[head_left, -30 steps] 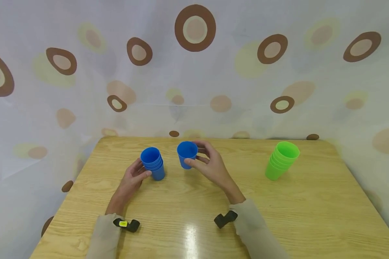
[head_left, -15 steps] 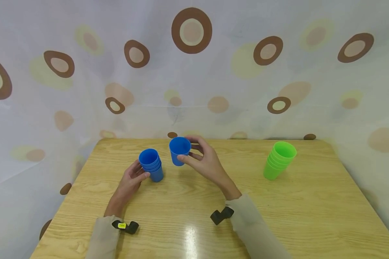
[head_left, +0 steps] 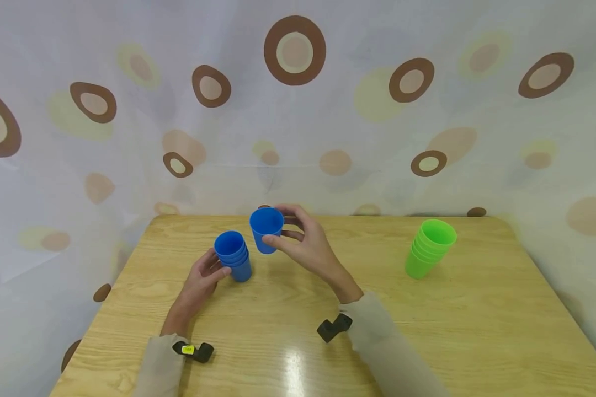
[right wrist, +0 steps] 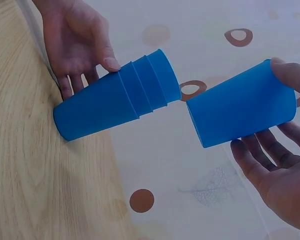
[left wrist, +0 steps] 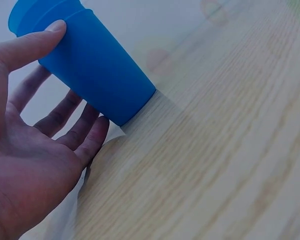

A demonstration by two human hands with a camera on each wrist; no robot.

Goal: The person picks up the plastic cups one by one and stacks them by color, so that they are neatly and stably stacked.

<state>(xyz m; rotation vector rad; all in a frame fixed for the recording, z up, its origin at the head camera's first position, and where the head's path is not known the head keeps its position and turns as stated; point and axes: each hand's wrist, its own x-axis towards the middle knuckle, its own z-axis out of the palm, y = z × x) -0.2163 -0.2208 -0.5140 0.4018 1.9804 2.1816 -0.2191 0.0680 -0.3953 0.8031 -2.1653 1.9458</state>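
A stack of three nested blue cups [head_left: 239, 268] stands upright at the left of the table. My left hand [head_left: 202, 280] grips this stack from its left side, thumb in front near the rims and fingers behind, as the left wrist view shows on the lowest cup [left wrist: 97, 65]. Just right of the stack, my right hand [head_left: 308, 242] holds a single blue cup [right wrist: 242, 107] between thumb and fingers. That cup is upright, raised off the table and apart from the stack, its base about level with the stack's rims in the right wrist view.
A stack of several green cups [head_left: 422, 256] stands on the right part of the wooden table [head_left: 477, 331]. A patterned cloth [head_left: 357, 132] hangs behind the table and along both sides. Each wrist carries a small black camera.
My right hand has carried the single blue cup leftward and a little upward, closer to the blue stack. The left hand keeps its grip on the stack, and the green cups stay put.
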